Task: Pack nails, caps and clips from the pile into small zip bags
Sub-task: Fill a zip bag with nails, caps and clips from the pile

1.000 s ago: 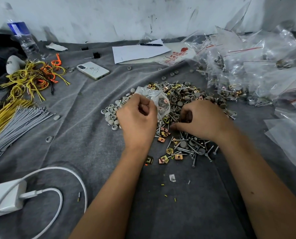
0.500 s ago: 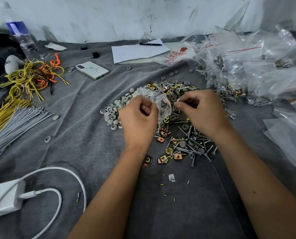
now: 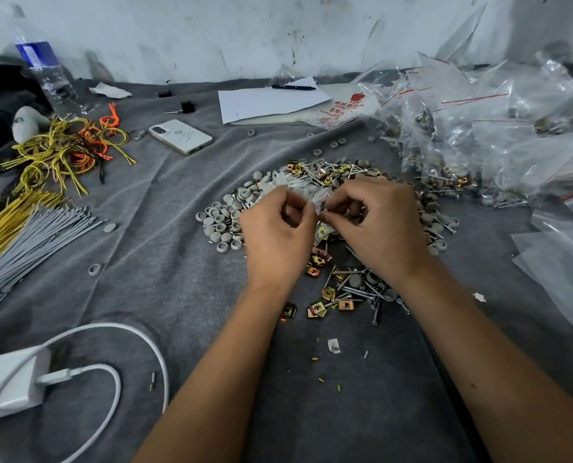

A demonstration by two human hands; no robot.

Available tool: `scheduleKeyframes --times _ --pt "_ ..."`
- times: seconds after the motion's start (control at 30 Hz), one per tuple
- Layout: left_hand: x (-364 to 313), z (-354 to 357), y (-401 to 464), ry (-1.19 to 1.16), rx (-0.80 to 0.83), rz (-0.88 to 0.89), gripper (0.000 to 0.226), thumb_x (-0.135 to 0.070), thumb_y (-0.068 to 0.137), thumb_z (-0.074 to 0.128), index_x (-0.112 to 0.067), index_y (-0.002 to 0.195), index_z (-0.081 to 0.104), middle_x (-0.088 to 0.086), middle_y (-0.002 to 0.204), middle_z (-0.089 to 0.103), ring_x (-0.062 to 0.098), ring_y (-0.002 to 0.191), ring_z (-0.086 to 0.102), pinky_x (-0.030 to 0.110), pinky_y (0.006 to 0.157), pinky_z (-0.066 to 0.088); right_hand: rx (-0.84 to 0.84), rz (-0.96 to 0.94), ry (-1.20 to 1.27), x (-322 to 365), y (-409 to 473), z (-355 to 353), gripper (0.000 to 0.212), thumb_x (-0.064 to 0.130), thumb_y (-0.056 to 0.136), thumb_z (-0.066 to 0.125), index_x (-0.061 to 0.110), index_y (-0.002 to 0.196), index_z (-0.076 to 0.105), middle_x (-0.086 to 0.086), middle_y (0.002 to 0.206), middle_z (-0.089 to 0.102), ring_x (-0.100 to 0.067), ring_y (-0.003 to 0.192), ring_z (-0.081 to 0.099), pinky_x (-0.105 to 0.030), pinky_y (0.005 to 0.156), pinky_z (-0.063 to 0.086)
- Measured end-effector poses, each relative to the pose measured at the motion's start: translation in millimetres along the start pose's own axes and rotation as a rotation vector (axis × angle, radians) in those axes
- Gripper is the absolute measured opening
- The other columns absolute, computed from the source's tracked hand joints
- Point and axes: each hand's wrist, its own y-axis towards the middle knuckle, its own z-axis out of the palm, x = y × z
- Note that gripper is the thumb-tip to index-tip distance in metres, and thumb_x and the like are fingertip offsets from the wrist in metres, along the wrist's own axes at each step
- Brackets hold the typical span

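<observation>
A mixed pile lies mid-table: grey caps (image 3: 221, 225) on its left, brass clips (image 3: 318, 309) and nails (image 3: 362, 289) nearer me. Above the pile my left hand (image 3: 278, 238) grips a small clear zip bag (image 3: 316, 197), fingers curled round its mouth. My right hand (image 3: 382, 228) is right beside it, thumb and fingers pinching a few nails at the bag's opening. Both hands hide most of the bag and its contents.
Filled zip bags (image 3: 479, 135) are heaped at the back right, with empty bags (image 3: 562, 269) at the right edge. A phone (image 3: 181, 137), paper (image 3: 268, 100), pen (image 3: 293, 87) and bottle (image 3: 44, 71) sit behind. Yellow wires (image 3: 64, 148), grey ties (image 3: 27, 242) and a charger (image 3: 11, 382) are on the left.
My right hand has lifted off the nails near me and come up and left to the bag's mouth. The left hand has held the bag almost still.
</observation>
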Motion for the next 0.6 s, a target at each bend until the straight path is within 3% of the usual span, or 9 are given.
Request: scheduleKeyframes --times 0.1,0.17,0.27,0.4,0.47,0.6 --pt "-1 0 -1 -0.015 -0.003 0.014 0.017 -0.009 0.086 0.075 -0.019 0.074 0.067 -0.011 0.06 0.059 0.005 0.056 0.056 0.016 0.053 0.042 0.009 -0.007 -0.025 1 -1 2 0.013 0.013 0.076 0.087 0.014 0.084 0.077 0.004 0.082 0.073 -0.001 0.072 0.06 -0.009 0.072 0.045" --pt "-1 0 -1 -0.035 -0.018 0.02 0.015 -0.01 0.086 0.074 -0.018 0.075 0.067 -0.012 0.06 0.058 0.005 0.055 0.055 0.018 0.053 0.043 0.051 -0.044 -0.041 1 -2 3 0.011 0.012 0.078 0.085 0.013 0.088 0.079 0.001 0.087 0.075 -0.009 0.079 0.066 -0.022 0.077 0.052" --pt "0 -2 0 -0.053 -0.069 0.019 0.013 -0.012 0.087 0.073 -0.014 0.076 0.067 -0.013 0.059 0.054 0.004 0.053 0.051 0.02 0.051 0.042 0.188 -0.064 -0.11 -1 -1 2 0.013 0.022 0.083 0.081 0.013 0.093 0.081 -0.002 0.093 0.072 -0.018 0.091 0.061 -0.035 0.082 0.049" --pt "-1 -3 2 -0.035 -0.119 -0.004 0.017 -0.008 0.087 0.074 -0.018 0.076 0.067 -0.013 0.061 0.058 0.003 0.054 0.054 0.013 0.053 0.04 0.091 -0.029 -0.02 -1 3 -2 0.016 0.025 0.088 0.079 0.011 0.096 0.08 -0.001 0.092 0.069 -0.017 0.09 0.062 -0.034 0.081 0.051" --pt "0 -3 2 -0.02 -0.118 -0.034 0.018 -0.007 0.087 0.074 -0.018 0.076 0.066 -0.009 0.061 0.059 0.004 0.054 0.054 0.016 0.052 0.043 0.049 0.016 -0.033 -5 5 -9 0.019 0.029 0.091 0.076 0.01 0.095 0.078 -0.001 0.089 0.071 -0.015 0.083 0.064 -0.036 0.078 0.054" --pt "1 -3 2 -0.012 -0.098 -0.062 0.018 -0.007 0.088 0.074 -0.017 0.075 0.066 -0.006 0.06 0.06 0.005 0.053 0.053 0.024 0.05 0.046 0.308 0.173 -0.172 -17 6 -26 0.033 0.054 0.083 0.075 0.021 0.077 0.076 0.005 0.076 0.068 -0.015 0.074 0.063 -0.032 0.07 0.051"
